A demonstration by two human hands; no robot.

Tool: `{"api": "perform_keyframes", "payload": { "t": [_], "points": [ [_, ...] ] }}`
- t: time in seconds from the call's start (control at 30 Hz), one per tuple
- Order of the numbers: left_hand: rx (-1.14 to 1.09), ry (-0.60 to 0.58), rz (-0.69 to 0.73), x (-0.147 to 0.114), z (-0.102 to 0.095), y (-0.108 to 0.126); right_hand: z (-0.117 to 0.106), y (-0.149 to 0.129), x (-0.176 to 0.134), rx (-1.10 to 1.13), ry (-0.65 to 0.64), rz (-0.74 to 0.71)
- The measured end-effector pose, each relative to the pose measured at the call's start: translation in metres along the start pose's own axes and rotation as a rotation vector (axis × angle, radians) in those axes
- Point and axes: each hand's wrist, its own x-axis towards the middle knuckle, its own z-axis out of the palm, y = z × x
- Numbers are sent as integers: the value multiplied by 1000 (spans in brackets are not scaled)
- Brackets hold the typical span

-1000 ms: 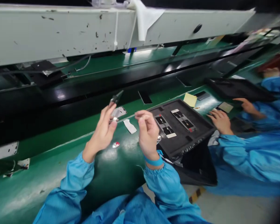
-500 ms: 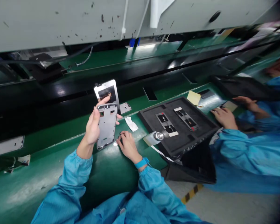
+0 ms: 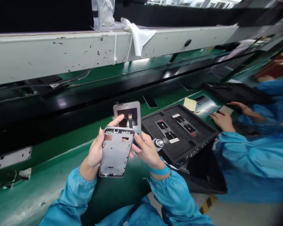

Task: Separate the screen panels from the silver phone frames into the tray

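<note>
Since half a second ago: right hand [image 3: 147, 150] has left the green belt [image 3: 49, 185] and come up to the held parts; both phone pieces sit lower and closer to the body; small bottle [image 3: 158, 143] now mostly hidden behind the right hand.

Far left, on the dark conveyor edge: a loose metal frame [image 3: 13, 157], lying flat, untouched.

Left hand [image 3: 95, 153]: raised above the belt, palm toward the parts, fingers wrapped round the left edge of the phone mid-frame [image 3: 114, 152], forefinger stretched along its top. Grasping it firmly. Mid-frame long axis runs near vertical in view, top edge tipped slightly right, open inner face toward the camera.

Behind it: screen panel [image 3: 129, 116], also upright, top away from the body, back side with flex cable showing.

Right hand: fingers curled against the right edges of both pieces, gripping there; blue wristband at the wrist.

Right of that: black foam tray [image 3: 198, 141] with small parts in pockets; a co-worker's hand [image 3: 223, 121] beyond it.
</note>
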Motion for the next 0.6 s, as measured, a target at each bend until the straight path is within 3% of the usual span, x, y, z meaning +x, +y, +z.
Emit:
{"api": "perform_keyframes", "payload": {
  "t": [0.13, 0.23, 0.33, 0.47, 0.6],
  "points": [
    [-33, 94, 115, -9, 13, 5, -7, 12, -14, -17, 188, -63],
    [-40, 124, 75, -14, 21, 9, -18, 14, -24, -100, 281, -108],
    [-52, 110, 42, -17, 25, 12, -24, 11, -29, -106, 278, -129],
    [-91, 106, 104, -17, 26, 14, -23, 12, -32, -83, 212, -169],
    [-137, 118, 137, -16, 25, 14, -31, 23, -43, -222, 188, -181]
  ]
}}
